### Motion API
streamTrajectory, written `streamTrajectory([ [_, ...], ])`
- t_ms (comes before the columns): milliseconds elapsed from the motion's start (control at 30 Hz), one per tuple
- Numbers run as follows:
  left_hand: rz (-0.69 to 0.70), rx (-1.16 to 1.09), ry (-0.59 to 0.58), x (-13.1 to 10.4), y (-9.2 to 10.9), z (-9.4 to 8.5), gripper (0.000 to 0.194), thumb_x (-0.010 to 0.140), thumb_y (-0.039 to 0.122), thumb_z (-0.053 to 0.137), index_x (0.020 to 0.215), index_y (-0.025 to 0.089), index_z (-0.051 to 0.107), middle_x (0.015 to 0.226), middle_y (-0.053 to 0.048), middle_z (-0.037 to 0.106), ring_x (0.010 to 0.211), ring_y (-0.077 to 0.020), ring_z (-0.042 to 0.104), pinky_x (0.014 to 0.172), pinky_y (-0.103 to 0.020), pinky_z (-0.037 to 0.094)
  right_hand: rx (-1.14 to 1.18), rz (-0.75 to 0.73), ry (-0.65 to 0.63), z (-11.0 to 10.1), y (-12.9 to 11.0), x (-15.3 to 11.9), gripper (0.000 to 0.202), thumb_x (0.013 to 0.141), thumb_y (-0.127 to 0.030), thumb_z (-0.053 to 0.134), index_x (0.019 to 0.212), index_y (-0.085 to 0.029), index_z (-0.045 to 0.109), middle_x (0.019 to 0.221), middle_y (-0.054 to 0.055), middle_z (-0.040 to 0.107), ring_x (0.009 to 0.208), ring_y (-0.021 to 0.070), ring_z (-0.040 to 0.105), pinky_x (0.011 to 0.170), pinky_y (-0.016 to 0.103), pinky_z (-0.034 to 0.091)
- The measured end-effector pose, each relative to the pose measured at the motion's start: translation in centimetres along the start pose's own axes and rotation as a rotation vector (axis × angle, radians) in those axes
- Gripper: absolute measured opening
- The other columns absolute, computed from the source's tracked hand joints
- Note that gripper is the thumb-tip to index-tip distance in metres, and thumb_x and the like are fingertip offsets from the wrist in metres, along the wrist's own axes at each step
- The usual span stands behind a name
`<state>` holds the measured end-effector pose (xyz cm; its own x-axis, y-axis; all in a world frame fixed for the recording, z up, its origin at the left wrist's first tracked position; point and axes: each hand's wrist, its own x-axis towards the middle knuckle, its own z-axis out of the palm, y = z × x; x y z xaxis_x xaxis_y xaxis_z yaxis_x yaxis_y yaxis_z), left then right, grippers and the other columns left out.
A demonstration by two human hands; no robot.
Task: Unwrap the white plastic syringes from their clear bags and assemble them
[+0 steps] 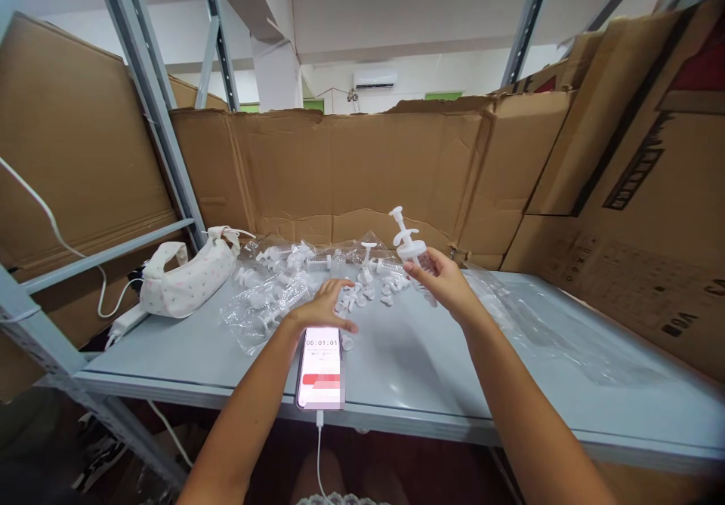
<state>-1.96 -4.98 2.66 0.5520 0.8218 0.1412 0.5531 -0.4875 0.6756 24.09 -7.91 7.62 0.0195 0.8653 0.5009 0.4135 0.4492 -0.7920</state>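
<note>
In my right hand [445, 278] is a clear bottle topped by a white plunger-like pump [408, 242], tilted a little to the left above the table. Its clear body is partly hidden by my fingers. My left hand [322, 305] holds nothing; its thumb and fingers are spread apart just beyond the phone [320, 369]. Close to its fingertips lie several small white plastic parts [362, 294]. Another white pump piece [367, 260] stands behind them, among clear plastic bags [272, 301] with more white and clear parts.
A white cloth bag [189, 278] and a power strip [125, 322] sit at the left. Flattened clear plastic [544, 324] covers part of the shelf [408, 369] at right. Cardboard [362, 165] walls the back and sides. A white cable [319, 452] hangs from the phone over the front edge.
</note>
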Motion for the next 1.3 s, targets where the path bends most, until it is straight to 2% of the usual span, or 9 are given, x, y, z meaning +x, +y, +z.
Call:
streamTrajectory([
  [67, 0.032, 0.110, -0.129, 0.0, 0.3, 0.6, 0.102, 0.049, 0.054, 0.080, 0.137, 0.031, 0.035, 0.151, -0.010, 0.021, 0.140, -0.0388, 0.006, 0.109, -0.056, 0.017, 0.042, -0.012, -0.002, 0.2, -0.5, 0.0, 0.043, 0.072, -0.053, 0.064, 0.097, -0.019, 0.061, 0.091, 0.005, 0.066, 0.082, 0.0202, 0.058, 0.070, 0.030, 0.043],
  [133, 0.061, 0.171, -0.159, 0.1, 0.3, 1.1, 0.098, 0.054, 0.054, 0.077, 0.140, 0.032, 0.034, 0.152, -0.008, 0.022, 0.141, -0.0371, 0.004, 0.110, -0.054, 0.016, 0.063, -0.031, -0.022, 0.5, -0.8, -0.1, 0.043, 0.072, -0.052, 0.064, 0.098, -0.019, 0.061, 0.093, 0.005, 0.066, 0.084, 0.0209, 0.058, 0.072, 0.030, 0.043],
  [300, 0.064, 0.257, 0.038, 0.8, -0.1, 1.8, 0.070, 0.075, 0.050, 0.063, 0.138, 0.029, 0.040, 0.140, -0.009, 0.042, 0.134, -0.0284, 0.029, 0.107, -0.044, 0.029, 0.074, -0.063, -0.085, 1.7, -0.6, 0.4, 0.043, 0.074, -0.051, 0.062, 0.102, -0.018, 0.060, 0.095, 0.006, 0.065, 0.086, 0.0218, 0.058, 0.075, 0.032, 0.043],
  [433, 0.045, 0.327, 0.109, 1.0, -0.1, 2.0, 0.060, 0.081, 0.046, 0.057, 0.137, 0.030, 0.042, 0.135, -0.008, 0.048, 0.126, -0.0275, 0.039, 0.102, -0.042, 0.033, 0.086, -0.088, -0.104, 2.9, 0.2, 1.2, 0.043, 0.077, -0.053, 0.058, 0.103, -0.018, 0.059, 0.096, 0.005, 0.064, 0.088, 0.0214, 0.056, 0.078, 0.032, 0.043],
  [600, -0.010, 0.421, 0.233, 0.6, 0.4, 1.1, 0.066, 0.076, 0.056, 0.058, 0.134, 0.029, 0.045, 0.129, -0.008, 0.054, 0.119, -0.0296, 0.047, 0.097, -0.040, 0.037, 0.052, -0.103, -0.032, 4.5, 1.7, 1.9, 0.042, 0.078, -0.059, 0.052, 0.089, -0.019, 0.059, 0.081, 0.002, 0.058, 0.076, 0.0177, 0.050, 0.067, 0.028, 0.039],
  [700, -0.085, 0.438, 0.207, 0.2, 0.5, 0.4, 0.076, 0.067, 0.059, 0.066, 0.135, 0.031, 0.044, 0.126, -0.008, 0.056, 0.107, -0.0287, 0.055, 0.087, -0.036, 0.042, 0.077, -0.041, 0.005, 5.2, 2.9, 1.8, 0.045, 0.079, -0.064, 0.046, 0.080, -0.020, 0.054, 0.069, -0.002, 0.050, 0.064, 0.0149, 0.044, 0.061, 0.026, 0.035],
  [833, -0.167, 0.416, 0.149, 0.1, 0.2, 0.5, 0.072, 0.069, 0.052, 0.066, 0.135, 0.035, 0.042, 0.127, -0.005, 0.055, 0.090, -0.0232, 0.062, 0.074, -0.030, 0.045, 0.052, 0.013, -0.032, 5.9, 4.0, 0.9, 0.048, 0.079, -0.067, 0.042, 0.073, -0.020, 0.050, 0.065, -0.002, 0.049, 0.063, 0.0148, 0.043, 0.060, 0.027, 0.034],
  [1067, -0.090, 0.310, 0.199, 1.4, -0.7, 2.2, 0.049, 0.079, 0.037, 0.058, 0.127, 0.028, 0.050, 0.122, -0.005, 0.057, 0.084, -0.0187, 0.060, 0.080, -0.031, 0.045, 0.018, 0.006, -0.070, 6.7, 3.8, -0.4, 0.044, 0.078, -0.064, 0.049, 0.070, -0.021, 0.049, 0.063, -0.003, 0.046, 0.059, 0.0135, 0.042, 0.056, 0.027, 0.034],
  [1300, -0.017, 0.095, 0.294, 1.9, -0.7, 2.5, 0.043, 0.080, 0.030, 0.056, 0.123, 0.023, 0.053, 0.119, -0.007, 0.056, 0.071, -0.0122, 0.057, 0.075, -0.029, 0.049, 0.413, 0.156, -0.068, 7.4, 4.1, -0.7, 0.043, 0.071, -0.056, 0.064, 0.095, -0.021, 0.054, 0.090, 0.003, 0.061, 0.078, 0.0186, 0.057, 0.064, 0.031, 0.048],
])
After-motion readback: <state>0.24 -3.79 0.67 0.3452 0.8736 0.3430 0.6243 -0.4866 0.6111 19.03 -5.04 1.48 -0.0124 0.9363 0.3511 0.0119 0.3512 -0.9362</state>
